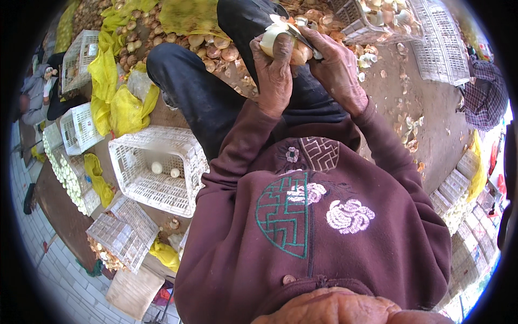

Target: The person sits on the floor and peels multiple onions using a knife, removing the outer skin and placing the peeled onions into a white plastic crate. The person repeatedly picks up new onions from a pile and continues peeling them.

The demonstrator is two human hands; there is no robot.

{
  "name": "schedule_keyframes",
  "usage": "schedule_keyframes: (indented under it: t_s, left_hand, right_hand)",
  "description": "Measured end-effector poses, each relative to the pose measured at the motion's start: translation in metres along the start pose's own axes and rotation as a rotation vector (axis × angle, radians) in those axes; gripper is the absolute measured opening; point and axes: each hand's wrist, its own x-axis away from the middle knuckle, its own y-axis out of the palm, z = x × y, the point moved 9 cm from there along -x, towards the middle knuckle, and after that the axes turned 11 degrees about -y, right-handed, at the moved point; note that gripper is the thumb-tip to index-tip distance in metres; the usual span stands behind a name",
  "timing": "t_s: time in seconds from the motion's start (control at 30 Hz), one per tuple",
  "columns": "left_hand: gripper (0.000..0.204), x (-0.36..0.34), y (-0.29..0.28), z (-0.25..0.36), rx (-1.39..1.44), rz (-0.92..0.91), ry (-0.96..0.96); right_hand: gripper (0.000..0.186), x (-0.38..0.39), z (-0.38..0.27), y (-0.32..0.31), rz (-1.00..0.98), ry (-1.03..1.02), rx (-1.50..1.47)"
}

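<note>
Onion, one: held above the person's knees, between both hands. Condition: part-peeled; pale flesh bare on the left side, a pale flap curling at the top, brownish skin on the lower right.

Left hand: thumb pressed along the onion's near side; the other fingers mostly hidden behind, so their exact set cannot be told.

Right hand: fingers curled in, pinching what appears to be a narrow dark blade against the onion.

White crate, one: beside the left leg, containing two pale, bare onions. Judged finished; the crate has ample room.

Onion heap: on the ground beyond the knees, many pieces, skins on; judged the larger share, outstanding.

Crate of skins: upper right, peelings piled inside; another white crate just beside it.

Loose skins: scattered on the floor, right.

Yellow mesh bags: left of the legs, slack.

Co-workers: one at far left, one at far right.
</note>
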Motion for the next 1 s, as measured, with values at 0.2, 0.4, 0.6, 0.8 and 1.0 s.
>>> schedule_keyframes:
  t_s: [0.2,0.4,0.6,0.8,1.0]
  left_hand:
    - [0.03,0.001,0.006,0.002,-0.018,-0.006,0.018]
    - [0.031,-0.004,-0.003,0.006,-0.03,0.05,0.061]
    - [0.029,0.003,0.006,0.0,-0.023,-0.025,-0.024]
    - [0.036,0.0,-0.002,0.0,-0.072,0.072,0.065]
    - [0.04,0.001,-0.004,-0.001,-0.095,0.011,-0.067]
  right_hand:
    - [0.036,-0.003,0.016,0.008,0.014,0.191,-0.272]
    - [0.037,0.004,0.006,-0.005,-0.066,0.173,-0.216]
    - [0.039,-0.003,0.011,0.002,-0.105,0.136,-0.066]
    - [0.039,-0.001,0.005,0.0,-0.077,0.123,-0.178]
    - [0.039,-0.001,-0.004,-0.003,-0.128,0.067,-0.053]
